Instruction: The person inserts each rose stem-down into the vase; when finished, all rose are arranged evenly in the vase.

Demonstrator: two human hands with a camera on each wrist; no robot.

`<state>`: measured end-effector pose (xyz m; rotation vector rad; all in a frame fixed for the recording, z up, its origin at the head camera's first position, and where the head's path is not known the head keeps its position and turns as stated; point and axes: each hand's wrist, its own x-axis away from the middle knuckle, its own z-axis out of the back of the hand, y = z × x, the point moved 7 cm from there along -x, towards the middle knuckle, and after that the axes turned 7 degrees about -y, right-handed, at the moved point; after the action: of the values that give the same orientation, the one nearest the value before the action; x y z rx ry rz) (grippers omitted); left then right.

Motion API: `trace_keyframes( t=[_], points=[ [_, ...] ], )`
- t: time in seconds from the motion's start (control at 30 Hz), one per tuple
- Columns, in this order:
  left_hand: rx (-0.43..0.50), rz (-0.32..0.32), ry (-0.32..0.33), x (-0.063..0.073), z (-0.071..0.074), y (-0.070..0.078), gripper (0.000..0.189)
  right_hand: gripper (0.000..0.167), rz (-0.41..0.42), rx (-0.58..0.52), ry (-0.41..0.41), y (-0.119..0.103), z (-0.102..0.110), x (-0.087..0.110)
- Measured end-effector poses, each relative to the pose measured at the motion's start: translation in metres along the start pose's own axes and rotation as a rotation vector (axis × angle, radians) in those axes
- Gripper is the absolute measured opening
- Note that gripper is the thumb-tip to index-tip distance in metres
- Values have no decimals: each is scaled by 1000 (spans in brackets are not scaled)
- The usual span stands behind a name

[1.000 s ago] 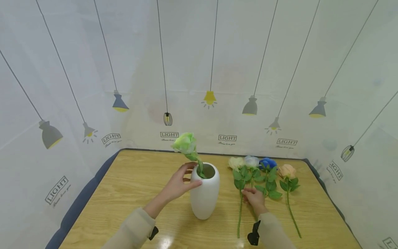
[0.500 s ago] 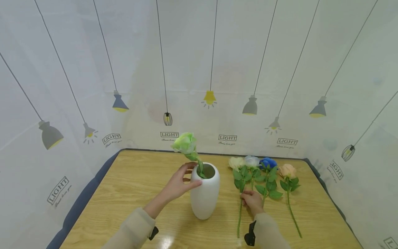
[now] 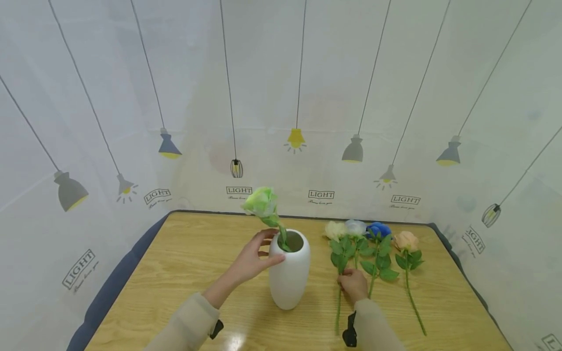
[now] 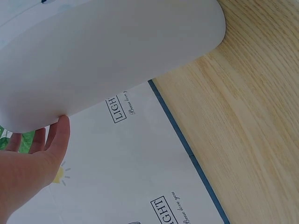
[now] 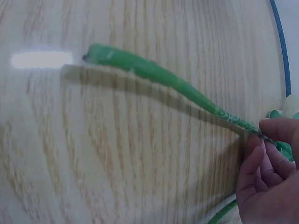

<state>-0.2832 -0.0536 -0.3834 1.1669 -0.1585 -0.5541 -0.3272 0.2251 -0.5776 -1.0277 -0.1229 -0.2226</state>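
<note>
Right hand (image 3: 353, 285) has crept slightly left since the last frame on my feed. The left hand (image 3: 252, 258) is curled round the white vase (image 3: 289, 278) near its rim, green flower (image 3: 262, 202) leaning out; then the right one's pinching the cream rose (image 3: 335, 230) by its stem, with the pale blue rose (image 3: 355, 228), deep blue rose (image 3: 378, 230) and peach rose (image 3: 406, 241) lying further right.

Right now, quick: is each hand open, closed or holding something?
Left hand: holding the white vase near its rim.
Right hand: pinching the cream rose's stem between thumb and fingers.
</note>
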Motion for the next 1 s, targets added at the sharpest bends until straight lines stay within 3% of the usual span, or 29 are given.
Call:
trace_keyframes(
  t=[0.2, 0.37, 0.6, 1.0],
  points=[
    [8, -3, -3, 1, 0, 1, 56, 27, 18, -62, -47, 3, 0, -5],
    [29, -15, -10, 1, 0, 2, 55, 18, -35, -170, -119, 3, 3, -9],
    [31, -22, -11, 0, 0, 3, 54, 33, -116, -352, -228, 4, 7, -9],
    [29, -19, -3, 0, 0, 3, 55, 45, -47, -420, -307, -10, 7, 3]
  ],
)
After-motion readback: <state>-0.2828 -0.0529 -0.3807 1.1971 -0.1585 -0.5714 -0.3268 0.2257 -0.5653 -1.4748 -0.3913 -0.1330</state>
